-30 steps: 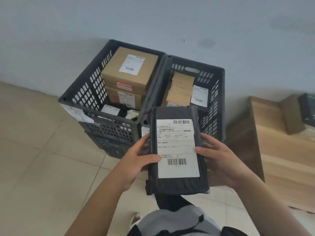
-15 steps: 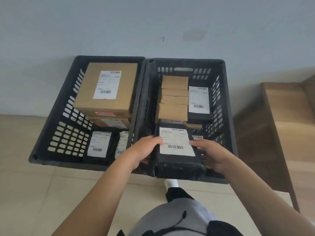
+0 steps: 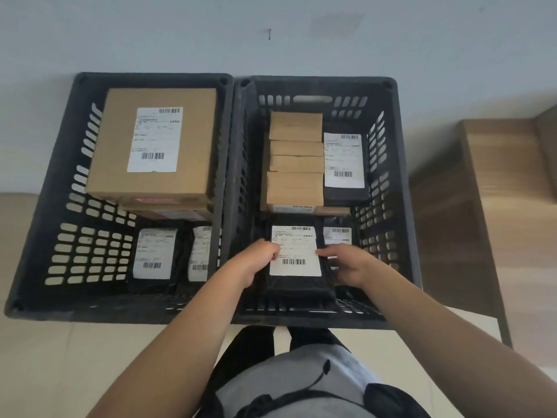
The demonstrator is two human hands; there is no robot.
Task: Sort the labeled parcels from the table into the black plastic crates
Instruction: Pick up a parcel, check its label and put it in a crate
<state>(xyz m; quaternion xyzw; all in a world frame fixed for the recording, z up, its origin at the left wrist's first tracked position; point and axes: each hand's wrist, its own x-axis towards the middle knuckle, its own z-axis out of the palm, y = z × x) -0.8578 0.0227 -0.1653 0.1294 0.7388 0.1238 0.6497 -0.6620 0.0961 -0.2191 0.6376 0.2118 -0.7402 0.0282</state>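
Note:
A black bag parcel (image 3: 297, 282) with a white label lies low in the near end of the right black crate (image 3: 404, 188). My left hand (image 3: 256, 260) grips its left edge, thumb on the label. My right hand (image 3: 346, 263) holds its right edge, fingers reaching onto the label. Behind it in this crate are several small brown boxes (image 3: 295, 164) and a black labelled parcel (image 3: 345, 164). Another labelled black parcel (image 3: 339, 235) lies partly under my right hand. The left black crate (image 3: 57, 206) holds a large brown box (image 3: 153, 146) stacked on another box.
Two black labelled parcels (image 3: 153, 254) lie in the near end of the left crate. Both crates stand side by side on the tiled floor against a pale wall. A wooden table (image 3: 482, 206) stands to the right of the crates.
Both hands have lowered the black parcel from the crate's near rim down inside the right crate. The view has tilted further over the crates.

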